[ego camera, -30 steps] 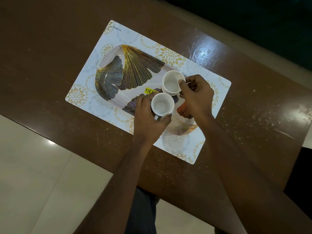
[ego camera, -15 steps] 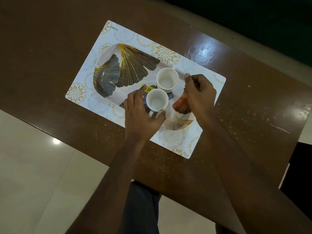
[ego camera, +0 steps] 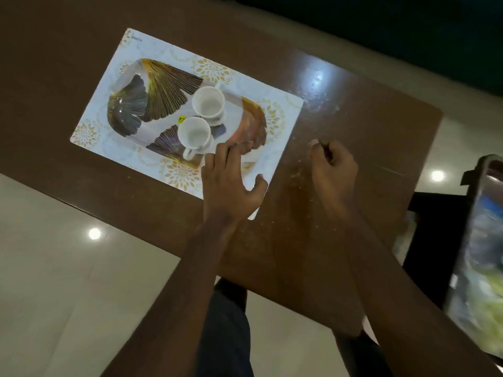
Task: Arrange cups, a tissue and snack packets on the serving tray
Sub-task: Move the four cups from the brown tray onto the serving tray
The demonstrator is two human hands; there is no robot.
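Note:
Two white cups stand side by side on the leaf-patterned serving tray (ego camera: pixel 163 85): the far cup (ego camera: pixel 208 103) and the near cup (ego camera: pixel 194 134), whose handle points toward me. My left hand (ego camera: pixel 231 180) hovers just right of the near cup over the tray's near edge, fingers stretched out, holding nothing. My right hand (ego camera: pixel 333 170) is off the tray above the bare table, fingers loosely curled, with nothing in it. No tissue or single snack packet can be made out on the table.
The tray sits on a white placemat with gold flowers (ego camera: pixel 89 134) on a brown table (ego camera: pixel 353 110). A dark container of blurred colourful packets (ego camera: pixel 479 268) stands at the right edge. Pale floor tiles lie below the table's near edge.
Both hands have let go of the cups and pulled back to the right. The cups stay on the tray. The view has swung right, bringing the container into sight.

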